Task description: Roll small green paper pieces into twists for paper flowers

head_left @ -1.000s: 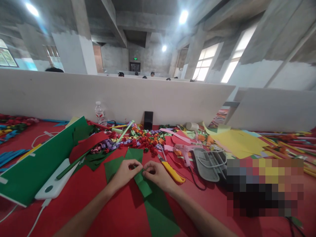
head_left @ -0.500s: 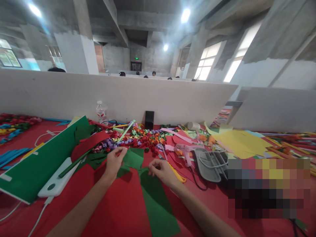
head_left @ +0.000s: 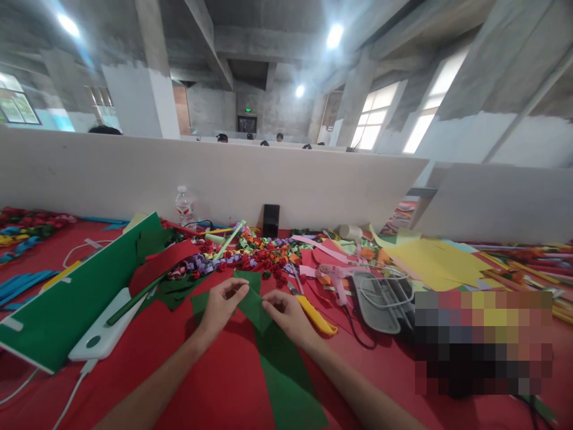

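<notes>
A small piece of green paper (head_left: 256,307) is pinched between my two hands, tilted above the table. The fingers of my left hand (head_left: 225,301) are closed on its left edge. On its right edge, the thumb and fingers of my right hand (head_left: 286,313) are closed as well. Below it a long green paper strip (head_left: 290,376) lies over a large red paper sheet (head_left: 219,376). A yellow utility knife (head_left: 317,315) rests just right of my right hand.
A pink glue gun (head_left: 339,280) lies by a grey tray (head_left: 376,304). To the left are a green board (head_left: 85,298) and a white power strip (head_left: 105,328). Behind my hands stand a phone (head_left: 271,221), a bottle (head_left: 183,206) and heaped paper curls (head_left: 259,257).
My hands have come closer together. The right hand, previously apart from the small green paper, now grips its right edge, and the paper has turned and lowered slightly.
</notes>
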A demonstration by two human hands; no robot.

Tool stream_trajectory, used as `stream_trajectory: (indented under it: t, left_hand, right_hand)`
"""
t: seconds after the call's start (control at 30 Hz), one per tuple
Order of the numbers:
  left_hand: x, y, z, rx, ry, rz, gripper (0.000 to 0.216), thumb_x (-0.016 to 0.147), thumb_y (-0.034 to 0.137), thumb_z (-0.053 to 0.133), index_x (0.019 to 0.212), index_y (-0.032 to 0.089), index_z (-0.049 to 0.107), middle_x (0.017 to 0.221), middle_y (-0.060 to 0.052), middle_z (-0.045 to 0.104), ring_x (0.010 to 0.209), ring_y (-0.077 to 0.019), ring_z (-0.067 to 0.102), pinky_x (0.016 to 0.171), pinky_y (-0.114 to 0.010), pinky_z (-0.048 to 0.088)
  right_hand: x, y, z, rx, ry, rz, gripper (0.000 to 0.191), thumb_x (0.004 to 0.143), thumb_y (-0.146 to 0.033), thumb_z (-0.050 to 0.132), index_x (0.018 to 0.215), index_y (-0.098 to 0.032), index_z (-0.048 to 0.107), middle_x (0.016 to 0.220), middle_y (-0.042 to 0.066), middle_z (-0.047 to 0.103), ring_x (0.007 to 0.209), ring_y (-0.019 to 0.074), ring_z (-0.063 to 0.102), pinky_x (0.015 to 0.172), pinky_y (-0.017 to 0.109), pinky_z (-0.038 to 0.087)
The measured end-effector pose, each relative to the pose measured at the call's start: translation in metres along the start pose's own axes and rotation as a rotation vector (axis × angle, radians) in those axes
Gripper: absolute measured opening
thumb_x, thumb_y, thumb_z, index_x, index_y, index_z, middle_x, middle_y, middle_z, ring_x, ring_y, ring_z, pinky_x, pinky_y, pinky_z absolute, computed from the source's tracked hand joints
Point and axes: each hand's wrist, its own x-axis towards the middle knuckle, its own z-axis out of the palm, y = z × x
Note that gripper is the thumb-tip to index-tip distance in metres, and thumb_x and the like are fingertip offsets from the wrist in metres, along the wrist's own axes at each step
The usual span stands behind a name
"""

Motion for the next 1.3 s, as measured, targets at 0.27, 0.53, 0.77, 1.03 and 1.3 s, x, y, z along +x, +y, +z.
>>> stream_trajectory:
  t: [0.27,0.53,0.77,1.03,1.3]
  left_hand:
    - [-0.013,-0.007,0.011,0.012,-0.231,-0.08,0.043,0.076,0.054,0.066,0.062,0.017,0.049,0.047,0.007,0.047,0.031,-0.0043,0.034,0.033,-0.018,0.023]
    - [-0.007,-0.015,0.008,0.021,-0.201,-0.053,0.036,0.077,0.05,0.065,0.071,0.016,0.057,0.05,0.006,0.051,0.034,-0.007,0.042,0.037,-0.019,0.03]
    - [-0.005,-0.009,0.006,-0.062,-0.152,-0.046,0.026,0.077,0.04,0.064,0.087,0.016,0.07,0.059,0.002,0.058,0.045,-0.0103,0.051,0.044,-0.021,0.041]
    - [-0.007,-0.006,0.007,-0.032,-0.192,-0.021,0.036,0.079,0.039,0.065,0.107,0.017,0.066,0.065,0.002,0.061,0.047,-0.0093,0.048,0.044,-0.019,0.039]
    - [-0.008,-0.014,0.01,0.052,-0.228,0.024,0.03,0.078,0.042,0.068,0.076,0.012,0.071,0.06,0.0,0.062,0.05,-0.0105,0.052,0.047,-0.02,0.039]
  right_hand:
    - [0.001,0.013,0.003,0.208,0.139,0.09,0.039,0.075,-0.056,0.069,0.082,-0.019,0.055,0.055,-0.008,0.042,0.049,0.009,0.039,0.048,0.021,0.04]
    - [0.004,0.012,0.004,0.215,0.16,0.066,0.034,0.075,-0.049,0.071,0.087,-0.019,0.062,0.059,-0.005,0.051,0.05,0.0097,0.044,0.049,0.022,0.035]
    - [0.001,0.014,0.005,0.358,0.14,0.073,0.028,0.077,-0.042,0.068,0.091,-0.017,0.07,0.061,-0.003,0.055,0.053,0.0108,0.049,0.053,0.023,0.04]
    - [0.0,0.006,0.003,0.171,0.123,0.006,0.031,0.078,-0.042,0.069,0.097,-0.018,0.066,0.065,-0.003,0.055,0.056,0.0114,0.049,0.052,0.023,0.04]
    - [-0.002,0.005,0.005,-0.002,0.127,-0.033,0.027,0.085,-0.042,0.063,0.086,-0.016,0.066,0.074,0.001,0.063,0.067,0.0138,0.056,0.06,0.024,0.041]
